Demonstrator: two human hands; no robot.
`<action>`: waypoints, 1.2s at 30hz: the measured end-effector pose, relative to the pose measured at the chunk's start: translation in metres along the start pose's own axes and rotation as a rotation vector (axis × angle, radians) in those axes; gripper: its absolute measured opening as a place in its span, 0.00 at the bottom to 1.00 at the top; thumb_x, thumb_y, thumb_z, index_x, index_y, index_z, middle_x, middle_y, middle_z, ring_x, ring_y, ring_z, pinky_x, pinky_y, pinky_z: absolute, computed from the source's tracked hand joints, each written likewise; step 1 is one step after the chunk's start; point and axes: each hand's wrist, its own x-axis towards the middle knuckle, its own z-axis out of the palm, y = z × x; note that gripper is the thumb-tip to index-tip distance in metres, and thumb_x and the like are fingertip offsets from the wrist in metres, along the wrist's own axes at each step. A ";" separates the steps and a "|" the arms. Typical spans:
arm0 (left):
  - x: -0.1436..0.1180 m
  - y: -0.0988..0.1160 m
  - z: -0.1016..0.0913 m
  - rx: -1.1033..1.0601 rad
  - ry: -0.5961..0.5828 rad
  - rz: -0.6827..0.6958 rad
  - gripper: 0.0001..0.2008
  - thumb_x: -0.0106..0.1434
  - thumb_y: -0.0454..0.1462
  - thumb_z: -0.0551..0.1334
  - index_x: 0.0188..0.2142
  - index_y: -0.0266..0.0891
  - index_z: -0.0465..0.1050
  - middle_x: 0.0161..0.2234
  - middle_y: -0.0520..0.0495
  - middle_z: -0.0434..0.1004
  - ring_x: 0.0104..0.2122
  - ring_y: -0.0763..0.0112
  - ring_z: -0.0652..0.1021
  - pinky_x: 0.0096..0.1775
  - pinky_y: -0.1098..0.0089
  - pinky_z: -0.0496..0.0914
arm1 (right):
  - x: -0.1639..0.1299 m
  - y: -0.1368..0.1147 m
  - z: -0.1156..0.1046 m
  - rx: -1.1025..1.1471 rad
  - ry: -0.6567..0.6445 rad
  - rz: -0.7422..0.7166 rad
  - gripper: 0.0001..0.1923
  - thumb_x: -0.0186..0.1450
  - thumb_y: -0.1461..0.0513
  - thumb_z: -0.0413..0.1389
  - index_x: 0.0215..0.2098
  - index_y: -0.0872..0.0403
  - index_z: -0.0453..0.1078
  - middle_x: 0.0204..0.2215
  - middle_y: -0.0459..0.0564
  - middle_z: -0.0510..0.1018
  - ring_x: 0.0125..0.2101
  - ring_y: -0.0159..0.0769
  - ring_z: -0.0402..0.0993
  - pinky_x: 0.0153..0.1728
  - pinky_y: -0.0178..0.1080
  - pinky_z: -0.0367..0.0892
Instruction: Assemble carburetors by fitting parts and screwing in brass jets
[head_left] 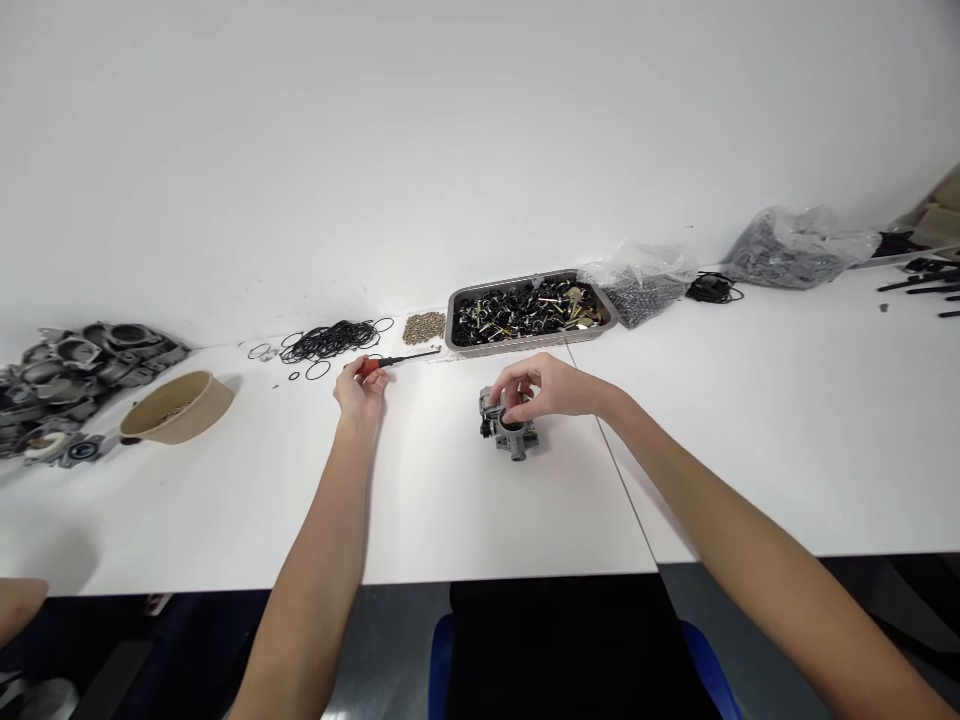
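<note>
Bench work with two bare hands. The left hand (361,388) is grasping a screwdriver (369,367) by its red handle, the shaft pointing toward the tray side; it is being held off to the side, apparently so that the right hand has room over the work. The right hand (541,386) is arching over a grey metal housing (517,442), its curled fingertips meeting the upper part — whether they are pinching some small piece, one cannot tell. The housing is resting on the white table (435,510) in front of the person, a position probably suiting both hands. The supplies are lining the wall, seemingly to be within reach without crowding the housing.

Containers: a shallow metal tray (525,346) is holding a jumble of black pieces and brass-coloured screws. At the left, a tan bowl (196,418) is containing small pieces, too indistinct to name. Right of the tray, a clear bag (637,290) is holding many small dark grey parts; a second bag (799,255) farther right is bulging with similar grey contents. Lying loose — black rings (330,342), brass-coloured bits (424,328) and heaped metal castings (75,375).
</note>
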 end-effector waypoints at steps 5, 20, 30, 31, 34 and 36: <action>0.001 0.000 0.000 0.007 -0.003 0.004 0.03 0.54 0.30 0.60 0.30 0.34 0.68 0.23 0.49 0.72 0.19 0.76 0.70 0.22 0.74 0.67 | 0.000 -0.001 0.000 -0.019 -0.007 0.009 0.13 0.54 0.61 0.66 0.39 0.55 0.78 0.27 0.46 0.80 0.30 0.32 0.74 0.31 0.35 0.63; 0.003 -0.002 -0.002 -0.005 -0.017 -0.002 0.04 0.53 0.31 0.60 0.31 0.34 0.68 0.23 0.49 0.72 0.19 0.76 0.70 0.21 0.74 0.67 | 0.000 0.005 -0.003 0.012 -0.026 -0.008 0.13 0.56 0.62 0.66 0.40 0.55 0.78 0.26 0.46 0.79 0.29 0.32 0.72 0.32 0.36 0.61; 0.005 -0.002 -0.003 0.005 -0.017 -0.007 0.04 0.53 0.31 0.60 0.30 0.34 0.69 0.23 0.49 0.72 0.20 0.76 0.71 0.22 0.74 0.67 | 0.001 -0.001 0.001 0.000 -0.002 0.014 0.10 0.54 0.63 0.66 0.35 0.55 0.78 0.25 0.45 0.79 0.29 0.33 0.74 0.34 0.36 0.64; 0.005 -0.002 -0.003 0.005 -0.018 -0.005 0.04 0.53 0.31 0.61 0.30 0.34 0.69 0.23 0.48 0.72 0.20 0.76 0.71 0.22 0.74 0.68 | 0.001 -0.001 0.001 -0.006 -0.006 0.011 0.09 0.54 0.63 0.65 0.35 0.55 0.78 0.25 0.45 0.79 0.29 0.32 0.74 0.34 0.36 0.64; 0.005 -0.003 -0.003 0.004 -0.020 -0.006 0.04 0.53 0.30 0.60 0.30 0.34 0.68 0.24 0.48 0.72 0.20 0.76 0.71 0.22 0.74 0.68 | 0.001 0.000 0.001 -0.009 -0.019 -0.013 0.09 0.55 0.64 0.64 0.35 0.55 0.78 0.25 0.45 0.79 0.28 0.32 0.73 0.35 0.37 0.64; 0.005 -0.003 -0.003 0.004 -0.024 -0.004 0.04 0.53 0.30 0.60 0.31 0.34 0.68 0.24 0.48 0.72 0.20 0.76 0.71 0.22 0.74 0.67 | 0.001 0.002 0.000 -0.010 -0.023 -0.022 0.08 0.55 0.63 0.64 0.35 0.55 0.77 0.25 0.45 0.79 0.28 0.32 0.73 0.35 0.37 0.64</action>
